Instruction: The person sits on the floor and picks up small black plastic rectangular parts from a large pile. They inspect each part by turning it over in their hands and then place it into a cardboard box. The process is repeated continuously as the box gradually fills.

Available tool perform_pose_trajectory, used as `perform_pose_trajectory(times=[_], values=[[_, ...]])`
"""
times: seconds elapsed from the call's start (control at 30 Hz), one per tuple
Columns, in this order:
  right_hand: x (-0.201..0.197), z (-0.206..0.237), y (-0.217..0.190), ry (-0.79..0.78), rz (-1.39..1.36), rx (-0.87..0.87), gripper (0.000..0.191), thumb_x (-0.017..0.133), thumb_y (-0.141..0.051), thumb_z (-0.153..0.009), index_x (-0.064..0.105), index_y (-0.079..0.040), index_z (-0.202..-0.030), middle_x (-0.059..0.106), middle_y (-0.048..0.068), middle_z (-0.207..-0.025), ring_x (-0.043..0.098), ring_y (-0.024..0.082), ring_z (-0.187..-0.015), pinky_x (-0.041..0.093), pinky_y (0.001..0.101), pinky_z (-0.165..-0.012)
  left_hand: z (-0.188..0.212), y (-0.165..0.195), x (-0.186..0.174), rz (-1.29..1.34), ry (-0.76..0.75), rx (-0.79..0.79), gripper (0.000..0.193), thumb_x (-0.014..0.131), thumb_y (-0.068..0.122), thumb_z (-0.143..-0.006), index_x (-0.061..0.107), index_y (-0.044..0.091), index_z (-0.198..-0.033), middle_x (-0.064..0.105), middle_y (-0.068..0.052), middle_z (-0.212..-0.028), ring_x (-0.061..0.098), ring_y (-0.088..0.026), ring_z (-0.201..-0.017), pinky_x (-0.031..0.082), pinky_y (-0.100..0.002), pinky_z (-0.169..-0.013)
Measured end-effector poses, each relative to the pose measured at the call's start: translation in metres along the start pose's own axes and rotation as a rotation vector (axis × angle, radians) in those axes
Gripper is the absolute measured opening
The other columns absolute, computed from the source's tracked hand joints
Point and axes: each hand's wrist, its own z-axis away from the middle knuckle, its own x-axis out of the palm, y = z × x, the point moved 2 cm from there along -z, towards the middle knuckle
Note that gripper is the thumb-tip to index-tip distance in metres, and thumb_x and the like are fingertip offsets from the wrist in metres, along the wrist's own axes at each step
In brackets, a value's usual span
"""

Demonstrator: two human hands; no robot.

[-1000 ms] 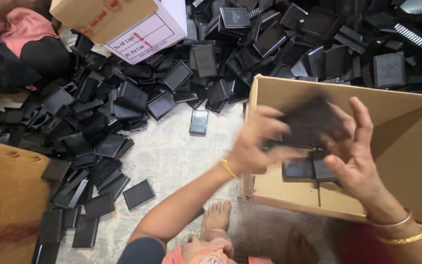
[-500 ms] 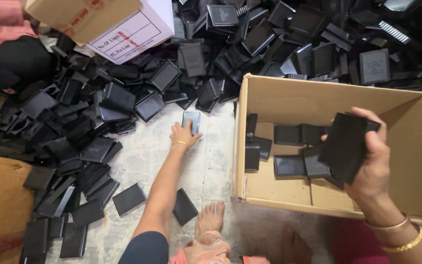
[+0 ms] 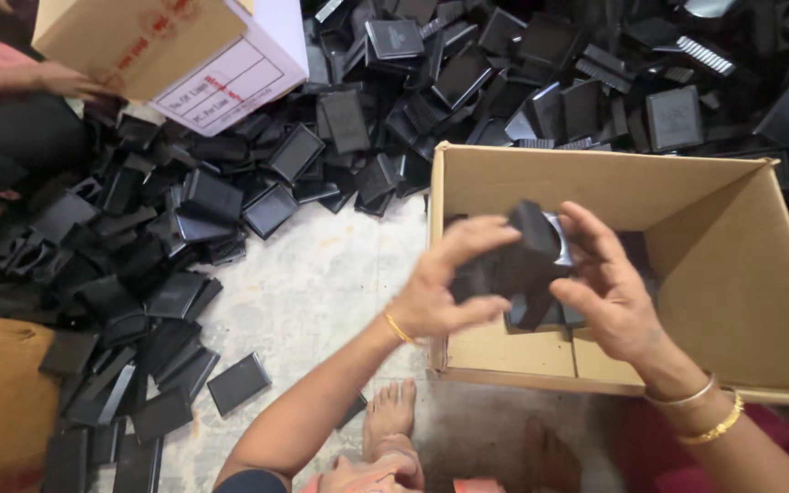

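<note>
- Right now, the small stack of black rectangular plastic pieces [image 3: 527, 265] sits just right of the frame's middle, held above the near left corner of the open brown cardboard box [image 3: 650, 187].
- Left hand [image 3: 440, 288] comes in from the lower left; its thumb and fingers are curled against the stack's left side and underside, closed on it rather than spread.
- Right hand [image 3: 609, 292] comes in from the lower right; its fingers wrap the stack's right edge and top, so both hands clamp the same bundle between them.
- Neither hand is nearer than the other: the stack lies directly between the two palms, touching both.
- Its long axis appears to run from upper right to lower left, tilted rather than level, though blur makes this uncertain.
- Directly beneath, on the box floor, lie a few more black flat pieces [image 3: 563, 315], partly hidden by the hands.
- Left of the box, a bare strip of pale speckled floor [image 3: 321, 274] separates it from the loose heap of black plastic trays [image 3: 194, 219].
- At upper left, another person's hand holds a white-and-brown carton [image 3: 175, 55], well apart.
- A bare foot [image 3: 390, 420] rests at the lower middle, near the box's front wall.
</note>
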Motion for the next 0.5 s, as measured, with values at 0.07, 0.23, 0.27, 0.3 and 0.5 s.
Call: perform_pose_trajectory(times=[0.07,0.23,0.27,0.3,0.5], values=[[0.001,0.002,0.0,-0.012,-0.054,-0.009,0.082,0.065,0.004,-0.088,0.028,-0.003,-0.161,0.042,0.012,-0.155,0.045,0.025,-0.142,0.041,0.0382,-0.114,-0.009,0.027,0.015,-0.06,-0.032,0.04,0.069,0.084,0.016,-0.085,0.055,0.014,-0.148,0.054,-0.015,-0.149,0.055,-0.029,-0.14,0.046,-0.039,-0.12],[0.002,0.007,0.0,0.085,-0.195,-0.037,0.08,0.064,-0.007,-0.094,0.026,-0.007,-0.164,0.047,0.014,-0.15,0.048,0.025,-0.139,0.042,0.0385,-0.116,-0.016,0.055,0.033,-0.029,-0.04,-0.014,0.064,0.083,0.019,-0.09,0.055,0.011,-0.147,0.051,-0.018,-0.153,0.057,-0.032,-0.141,0.047,-0.04,-0.119],[0.002,0.007,0.002,0.158,-0.3,0.028,0.078,0.063,-0.011,-0.097,0.024,-0.01,-0.164,0.049,0.015,-0.146,0.05,0.026,-0.133,0.045,0.0398,-0.11,-0.016,0.057,0.035,-0.119,-0.031,0.035,0.072,0.084,0.022,-0.084,0.051,0.007,-0.146,0.048,-0.022,-0.151,0.053,-0.037,-0.138,0.045,-0.043,-0.117],[0.001,0.006,0.003,0.233,-0.404,0.092,0.077,0.061,-0.016,-0.099,0.022,-0.013,-0.165,0.051,0.015,-0.142,0.053,0.026,-0.128,0.049,0.0411,-0.105,-0.017,0.058,0.038,-0.208,-0.024,0.086,0.081,0.085,0.024,-0.078,0.047,0.003,-0.146,0.044,-0.027,-0.15,0.05,-0.042,-0.135,0.042,-0.045,-0.115],[-0.007,0.0,-0.002,0.004,-0.683,0.028,0.067,0.062,-0.022,-0.099,0.03,-0.011,-0.156,0.055,0.007,-0.141,0.059,0.022,-0.132,0.054,0.0436,-0.106,-0.016,0.045,0.04,-0.272,0.042,-0.016,0.062,0.077,0.019,-0.096,0.047,0.006,-0.149,0.065,-0.02,-0.134,0.069,-0.032,-0.118,0.056,-0.036,-0.102]])
